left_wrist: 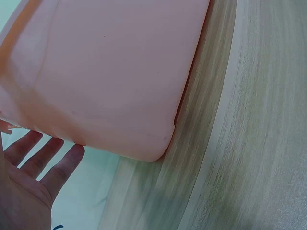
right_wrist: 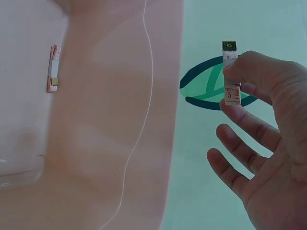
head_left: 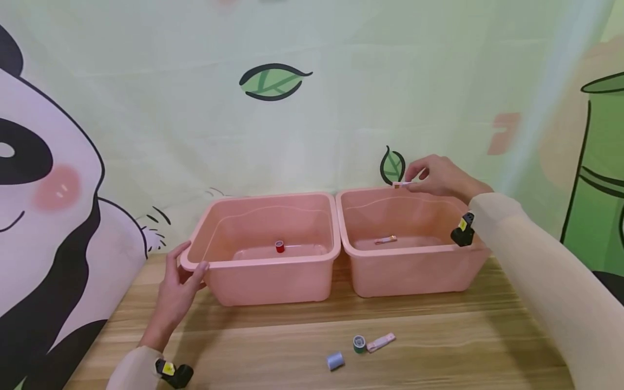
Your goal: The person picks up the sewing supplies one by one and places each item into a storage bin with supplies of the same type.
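Note:
My right hand [head_left: 442, 176] is over the back rim of the right pink bin [head_left: 409, 271]. Between thumb and fingers it pinches a folded tape measure [right_wrist: 232, 96], with printed numbers facing the right wrist camera. Another folded tape measure [head_left: 385, 240] lies on the floor of that bin. At the front left corner of the left pink bin [head_left: 273, 284], my left hand [head_left: 176, 290] holds the rim, with the fingers [left_wrist: 67, 165] against the outer wall. A red thread spool [head_left: 279, 246] stands inside the left bin.
On the wooden table [head_left: 234, 352] in front of the bins lie a blue thread spool [head_left: 335, 361], a dark green spool [head_left: 359, 344] and a third folded tape measure [head_left: 381, 342]. A printed cloth [head_left: 195, 81] with a panda and leaves hangs right behind the bins.

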Available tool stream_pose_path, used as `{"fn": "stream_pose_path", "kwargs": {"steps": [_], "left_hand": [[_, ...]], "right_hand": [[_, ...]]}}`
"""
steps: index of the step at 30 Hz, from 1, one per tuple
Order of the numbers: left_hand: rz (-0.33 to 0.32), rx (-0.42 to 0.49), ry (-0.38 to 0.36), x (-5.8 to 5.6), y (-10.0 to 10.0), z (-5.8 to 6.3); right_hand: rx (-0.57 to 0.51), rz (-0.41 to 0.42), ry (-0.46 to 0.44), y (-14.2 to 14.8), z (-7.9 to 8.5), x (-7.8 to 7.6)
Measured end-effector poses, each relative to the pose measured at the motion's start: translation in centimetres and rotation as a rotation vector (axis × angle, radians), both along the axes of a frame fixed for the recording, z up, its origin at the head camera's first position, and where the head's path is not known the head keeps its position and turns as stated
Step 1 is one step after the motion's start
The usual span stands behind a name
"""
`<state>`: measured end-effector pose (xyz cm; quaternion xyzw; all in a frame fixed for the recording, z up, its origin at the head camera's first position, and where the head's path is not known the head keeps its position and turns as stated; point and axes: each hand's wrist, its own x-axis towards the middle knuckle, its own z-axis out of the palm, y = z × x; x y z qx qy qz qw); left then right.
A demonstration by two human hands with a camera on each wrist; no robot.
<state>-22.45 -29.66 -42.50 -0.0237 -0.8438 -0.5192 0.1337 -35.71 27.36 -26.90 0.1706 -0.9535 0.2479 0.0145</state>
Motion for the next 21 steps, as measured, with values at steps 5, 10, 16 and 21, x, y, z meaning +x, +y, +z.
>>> {"fn": "stream_pose_path", "kwargs": {"steps": [5,10,16,21], "left_hand": [[-0.004,0.004,0.006,0.14,-0.01,-0.12],[-0.008,0.009,0.004,0.21,0.02,-0.12],[-0.006,0.008,0.001,0.3,0.19,-0.05],[-0.005,0.007,0.001,0.38,0.29,-0.03]], "right_hand": [[-0.013,-0.003,-0.004,0.25,-0.27,0.01],[-0.024,-0.019,-0.025,0.36,-0.37,0.11],[-0.021,-0.007,-0.022,0.51,-0.5,0.04],[-0.005,0.033,-0.027,0.59,-0.42,0.15]]}}
